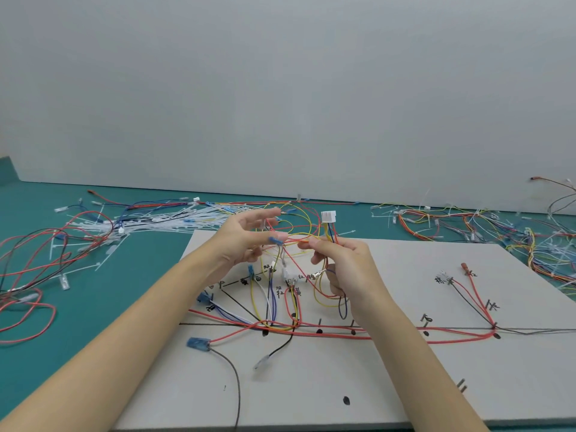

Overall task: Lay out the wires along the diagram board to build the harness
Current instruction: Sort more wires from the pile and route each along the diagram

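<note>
The grey diagram board [389, 363] lies on the green table, with drawn lines, pegs and handwritten labels. Red, black, yellow, white and blue wires [311, 330] run along its main line. My right hand [346, 263] grips a wire bundle just below a white connector [328, 217], above the board's far edge; its yellow, red and blue wires loop down. My left hand [249, 241] is held up beside it, thumb and fingers pinching a blue terminal [276, 241] on a wire from the same bundle.
Loose red and black wires [40, 269] and white cable ties [162, 224] cover the table on the left. Another tangle of wires [498, 232] lies at the back right. A grey wall stands behind the table. A blue terminal [198, 342] lies on the board's left side.
</note>
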The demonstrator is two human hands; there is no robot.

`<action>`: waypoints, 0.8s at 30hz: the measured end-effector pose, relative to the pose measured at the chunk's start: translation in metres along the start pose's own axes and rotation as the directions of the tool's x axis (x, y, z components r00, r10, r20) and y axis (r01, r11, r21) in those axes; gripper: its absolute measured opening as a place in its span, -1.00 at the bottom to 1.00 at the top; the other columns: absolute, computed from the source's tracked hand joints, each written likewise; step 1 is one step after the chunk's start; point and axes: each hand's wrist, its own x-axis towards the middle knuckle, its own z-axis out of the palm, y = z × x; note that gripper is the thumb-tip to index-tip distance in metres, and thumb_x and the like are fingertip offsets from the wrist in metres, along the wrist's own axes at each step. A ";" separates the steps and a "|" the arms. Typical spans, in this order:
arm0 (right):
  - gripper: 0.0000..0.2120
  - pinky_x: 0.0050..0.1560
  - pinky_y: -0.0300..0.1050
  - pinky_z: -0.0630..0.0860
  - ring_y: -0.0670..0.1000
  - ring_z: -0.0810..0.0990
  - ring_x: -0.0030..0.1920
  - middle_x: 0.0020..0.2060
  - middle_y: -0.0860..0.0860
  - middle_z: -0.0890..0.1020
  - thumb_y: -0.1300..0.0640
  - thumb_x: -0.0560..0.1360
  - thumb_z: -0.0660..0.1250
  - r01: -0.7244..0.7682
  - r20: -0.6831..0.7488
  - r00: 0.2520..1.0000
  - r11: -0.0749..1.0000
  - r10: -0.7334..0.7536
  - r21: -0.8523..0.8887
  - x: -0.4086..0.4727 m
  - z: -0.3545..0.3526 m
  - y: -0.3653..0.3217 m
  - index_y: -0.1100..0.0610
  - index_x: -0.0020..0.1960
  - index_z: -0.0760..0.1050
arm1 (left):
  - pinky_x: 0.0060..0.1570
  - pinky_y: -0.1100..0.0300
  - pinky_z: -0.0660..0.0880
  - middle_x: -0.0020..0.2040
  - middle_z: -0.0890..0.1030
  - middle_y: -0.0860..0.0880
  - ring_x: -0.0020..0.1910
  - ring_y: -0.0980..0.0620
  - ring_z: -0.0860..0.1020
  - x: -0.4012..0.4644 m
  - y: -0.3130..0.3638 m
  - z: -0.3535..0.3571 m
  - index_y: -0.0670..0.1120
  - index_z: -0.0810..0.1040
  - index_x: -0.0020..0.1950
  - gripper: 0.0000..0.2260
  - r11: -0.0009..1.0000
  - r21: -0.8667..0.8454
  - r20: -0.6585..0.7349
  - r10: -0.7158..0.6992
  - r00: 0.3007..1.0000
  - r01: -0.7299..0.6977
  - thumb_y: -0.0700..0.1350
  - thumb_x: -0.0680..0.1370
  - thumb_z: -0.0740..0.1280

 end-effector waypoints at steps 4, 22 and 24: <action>-0.82 -0.60 -0.32 0.09 -0.14 0.16 -0.63 -0.45 0.02 0.46 0.13 0.53 0.33 -0.019 -0.014 1.000 0.998 0.020 0.065 -0.001 0.000 -0.003 0.15 -0.16 0.68 | -0.33 0.25 0.34 0.06 0.63 0.03 -0.17 0.00 0.44 0.000 0.002 -0.003 0.07 0.68 0.02 -0.58 0.994 0.106 0.117 -0.029 0.993 0.016 -0.17 0.21 0.62; -0.79 -0.21 -0.14 0.58 -0.04 0.63 -0.08 -0.06 -0.02 0.70 0.20 0.59 0.23 0.246 -0.219 0.961 0.875 -0.166 0.417 0.001 -0.014 -0.012 0.18 -0.15 0.59 | -0.26 0.34 0.44 -0.22 0.66 -0.03 -0.26 0.18 0.53 0.017 0.008 -0.026 -0.03 0.70 -0.17 -0.88 0.873 0.460 0.157 0.097 0.983 -0.160 -0.02 0.38 0.54; -0.72 0.07 -0.07 0.58 -0.05 0.62 0.14 0.08 0.07 0.68 0.22 0.59 0.17 0.200 -0.137 0.980 0.777 -0.147 0.597 0.003 -0.021 -0.014 0.20 -0.25 0.55 | -0.18 0.28 0.42 -0.24 0.65 -0.04 -0.25 0.17 0.53 0.016 0.006 -0.027 -0.06 0.69 -0.20 -0.90 0.861 0.480 0.168 0.099 0.981 -0.169 -0.05 0.40 0.54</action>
